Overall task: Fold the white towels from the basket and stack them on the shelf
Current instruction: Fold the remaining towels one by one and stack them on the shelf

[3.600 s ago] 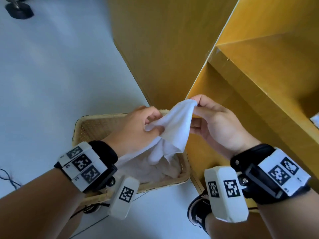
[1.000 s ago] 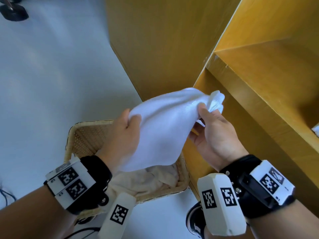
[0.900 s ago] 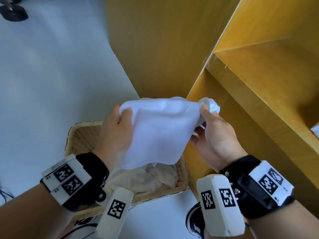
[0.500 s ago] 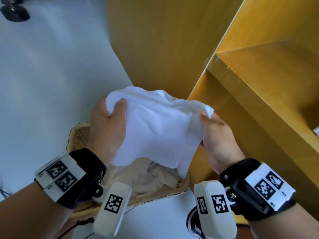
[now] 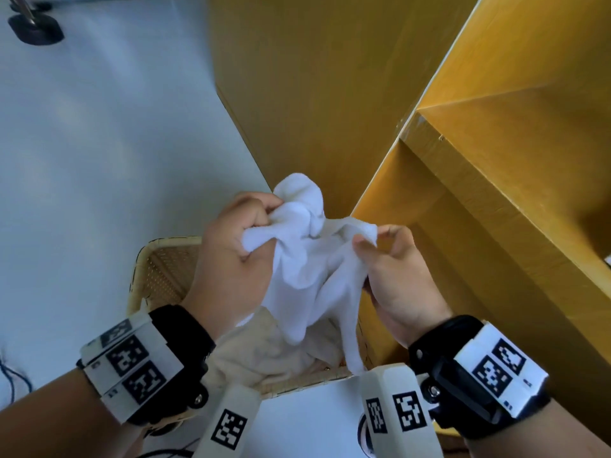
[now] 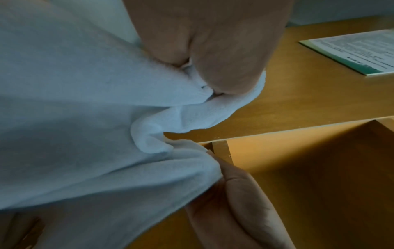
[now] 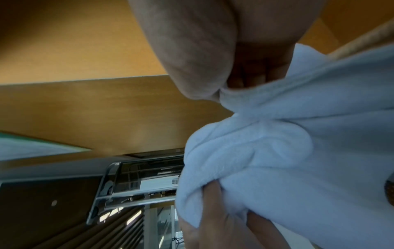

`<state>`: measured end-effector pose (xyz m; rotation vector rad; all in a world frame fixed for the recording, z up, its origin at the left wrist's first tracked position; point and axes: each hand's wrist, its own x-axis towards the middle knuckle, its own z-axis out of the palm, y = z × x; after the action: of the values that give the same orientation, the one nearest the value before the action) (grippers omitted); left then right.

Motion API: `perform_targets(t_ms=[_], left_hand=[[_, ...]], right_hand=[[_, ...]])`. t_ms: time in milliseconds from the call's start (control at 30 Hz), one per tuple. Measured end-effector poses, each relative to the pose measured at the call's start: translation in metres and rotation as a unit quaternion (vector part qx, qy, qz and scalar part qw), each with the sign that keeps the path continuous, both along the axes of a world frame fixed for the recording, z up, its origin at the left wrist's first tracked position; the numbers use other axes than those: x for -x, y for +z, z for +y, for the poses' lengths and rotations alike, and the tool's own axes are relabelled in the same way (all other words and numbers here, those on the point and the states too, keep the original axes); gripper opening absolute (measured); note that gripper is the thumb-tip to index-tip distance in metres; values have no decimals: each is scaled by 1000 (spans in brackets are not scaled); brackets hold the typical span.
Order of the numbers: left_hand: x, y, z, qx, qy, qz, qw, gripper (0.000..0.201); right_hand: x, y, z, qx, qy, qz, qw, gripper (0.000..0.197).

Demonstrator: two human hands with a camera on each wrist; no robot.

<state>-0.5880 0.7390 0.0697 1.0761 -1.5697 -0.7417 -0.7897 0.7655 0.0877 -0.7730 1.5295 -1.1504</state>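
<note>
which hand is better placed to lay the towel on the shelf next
Right, probably. The right hand pinches the white towel on the side next to the wooden shelf; the left hand grips a bunch of it over the basket, farther from the shelf.

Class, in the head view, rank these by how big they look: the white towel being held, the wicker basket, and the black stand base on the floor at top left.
1. Wicker basket, though partly hidden.
2. White towel; nearer the camera, so these two are unsure.
3. Black stand base, clearly smallest.
</note>
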Motion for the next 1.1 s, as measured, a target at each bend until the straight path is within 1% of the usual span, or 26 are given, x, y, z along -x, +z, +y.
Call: perform_targets(t_ms=[100,133,167,200,300,333,400,433,467,533,567,600,667,700,733,800,833,900,933,1000,1100], left_hand=[[6,5,6,-11,-40,11,999,40],[7,6,7,-20,-50,18,998,43],[7,7,8,-31,-59,26,997,43],[7,7,10,-42,-71,31,996,38],[10,6,13,-74,-115,52,989,8],[10,6,14,-74,-123,66,987,8],[9,5,15,-63,-145,90,983,27],[7,5,14,-73,-168,107,977,31],[5,5,14,-96,-199,133,966,31],[3,5,11,-170,-238,208,933,29],[3,4,10,-195,-239,233,922,27],[4,2,9,-204,-223,235,924,24],[7,-3,6,-180,-150,173,957,10],[7,-5,5,-174,-120,137,968,11],[6,-7,4,-174,-102,100,974,21],[2,-9,4,-178,-99,39,978,38],[1,-9,4,-180,-110,22,977,43],[0,-8,5,-181,-129,8,975,49],[1,-8,5,-175,-127,0,976,49],[2,-9,4,-141,-110,-22,984,40],[2,-11,3,-75,-91,-54,992,15]], right_hand=[[-3,-1,1,32,57,11,998,50],[-3,-2,1,34,83,25,996,56],[-4,-2,2,32,104,42,993,56],[-5,-2,2,29,118,61,991,49],[-7,-2,1,23,138,103,985,17],[-8,-2,1,23,138,105,985,12],[-7,-4,0,29,128,109,985,21],[-7,-5,-1,32,120,112,986,24],[-7,-5,-2,37,111,110,987,24],[-7,-5,-3,49,97,99,989,15],[-6,-4,-3,55,91,95,990,16],[-6,-3,-2,61,89,90,990,21],[-6,0,-1,74,91,70,991,28],[-6,3,0,81,94,57,991,29],[-6,5,0,88,99,44,990,30],[-6,8,0,96,106,36,989,29],[-6,9,-1,101,108,36,988,26],[-5,9,-2,106,110,30,988,22],[-6,10,-2,104,111,26,988,22],[-7,12,-3,100,111,18,989,23],[-8,13,-3,96,109,32,989,27]])
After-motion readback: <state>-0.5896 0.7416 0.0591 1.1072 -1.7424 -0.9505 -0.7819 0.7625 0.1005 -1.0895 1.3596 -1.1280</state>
